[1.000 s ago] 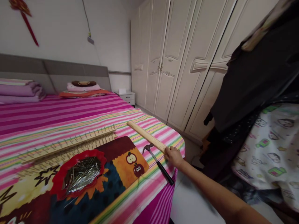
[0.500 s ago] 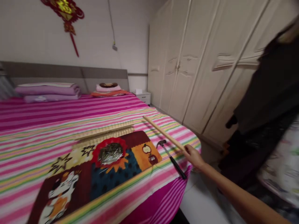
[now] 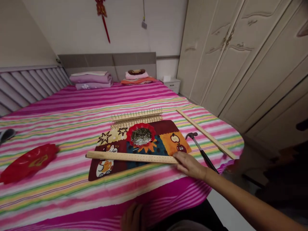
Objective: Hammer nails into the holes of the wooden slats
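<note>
My right hand (image 3: 190,165) is closed around the right end of a pale wooden strip (image 3: 134,157) marked with rows of small dots. The strip lies across the front of a patterned mat (image 3: 130,165), roughly level. Behind it on the mat, a red scalloped dish (image 3: 128,136) holds a heap of nails (image 3: 142,136). A claw hammer (image 3: 203,152) with a black handle lies just beyond my right hand. At the bottom edge, my left hand (image 3: 132,216) shows only a few dim fingers, stretched out and resting with nothing visible in them.
Wooden strips studded with nails (image 3: 137,117) lie behind the dish. Another wooden strip (image 3: 207,133) lies slanted at the bed's right side. A red tray (image 3: 29,163) sits at left on the striped sheet (image 3: 72,128). Folded bedding (image 3: 91,80) is by the headboard; a wardrobe (image 3: 216,57) stands right.
My right hand has brought a wooden strip leftward from the bed's right side to over the mat. Another strip is left lying there. The view has turned left, and my left fingers now show.
</note>
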`<state>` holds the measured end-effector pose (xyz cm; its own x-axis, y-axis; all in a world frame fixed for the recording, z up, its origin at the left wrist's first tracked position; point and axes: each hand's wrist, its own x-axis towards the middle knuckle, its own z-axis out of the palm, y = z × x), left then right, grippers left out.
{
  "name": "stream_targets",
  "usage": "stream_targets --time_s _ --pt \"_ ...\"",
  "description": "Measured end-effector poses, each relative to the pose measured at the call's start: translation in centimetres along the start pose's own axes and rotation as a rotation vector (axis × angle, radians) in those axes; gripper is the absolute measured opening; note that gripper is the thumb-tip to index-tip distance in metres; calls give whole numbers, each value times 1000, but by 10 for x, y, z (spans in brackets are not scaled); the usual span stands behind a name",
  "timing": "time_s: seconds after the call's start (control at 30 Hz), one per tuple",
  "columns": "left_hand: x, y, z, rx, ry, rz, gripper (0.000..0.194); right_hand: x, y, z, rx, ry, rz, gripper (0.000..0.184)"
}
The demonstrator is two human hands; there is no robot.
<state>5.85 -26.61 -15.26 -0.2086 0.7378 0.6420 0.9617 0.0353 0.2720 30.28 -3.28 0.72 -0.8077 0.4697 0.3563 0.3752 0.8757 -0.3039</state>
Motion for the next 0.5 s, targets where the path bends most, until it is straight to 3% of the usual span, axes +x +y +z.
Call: stream_targets --time_s 0.1,0.27,0.5 --pt "-3 -3 2 21 9 34 25 14 2 12 14 -44 -9 22" --pt "-3 -2 2 9 -20 21 26 28 6 10 61 -121 -5 25" --pt "-2 1 -2 3 -70 -29 26 30 4 7 279 -206 151 26"
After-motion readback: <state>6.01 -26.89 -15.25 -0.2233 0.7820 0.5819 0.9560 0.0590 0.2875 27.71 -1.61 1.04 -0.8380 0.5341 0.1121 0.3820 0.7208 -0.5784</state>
